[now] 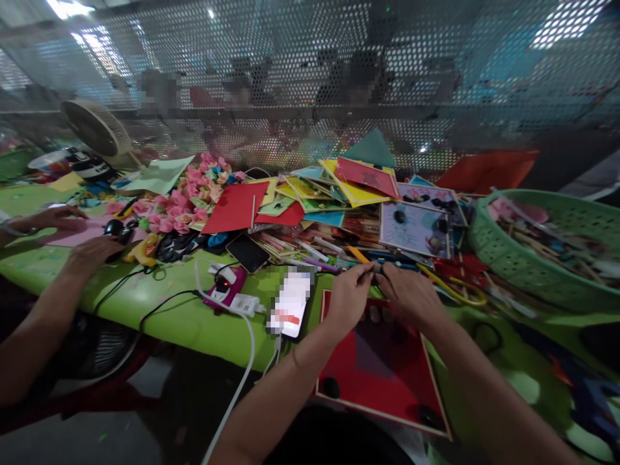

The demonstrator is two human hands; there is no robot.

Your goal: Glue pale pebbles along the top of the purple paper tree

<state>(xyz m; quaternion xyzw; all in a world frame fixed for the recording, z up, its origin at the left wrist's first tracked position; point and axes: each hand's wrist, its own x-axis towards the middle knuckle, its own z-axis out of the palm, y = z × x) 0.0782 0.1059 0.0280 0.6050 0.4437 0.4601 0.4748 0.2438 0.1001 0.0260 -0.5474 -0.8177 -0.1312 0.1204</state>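
Observation:
Above the far edge of a red card point(387, 400) with a pale border, my left hand point(347, 298) and my right hand point(411, 296) meet. The fingertips of both are pinched together round something small and dark that I cannot make out. The card lies flat on the table's near edge, with dark round pieces point(331, 387) at its near corners and a few paler pieces point(375, 314) under my hands. Left of it, a lit phone point(293, 300) is plugged into a white cable. Pens and markers point(314, 250) lie just beyond my fingers.
A purple power strip point(223, 290) with cables sits on the green table point(179, 323). Behind are stacked coloured cards point(310, 190) and pink paper flowers point(181, 206). A green basket point(527, 258) stands right. A co-worker's hands point(92, 255) rest left by pink paper.

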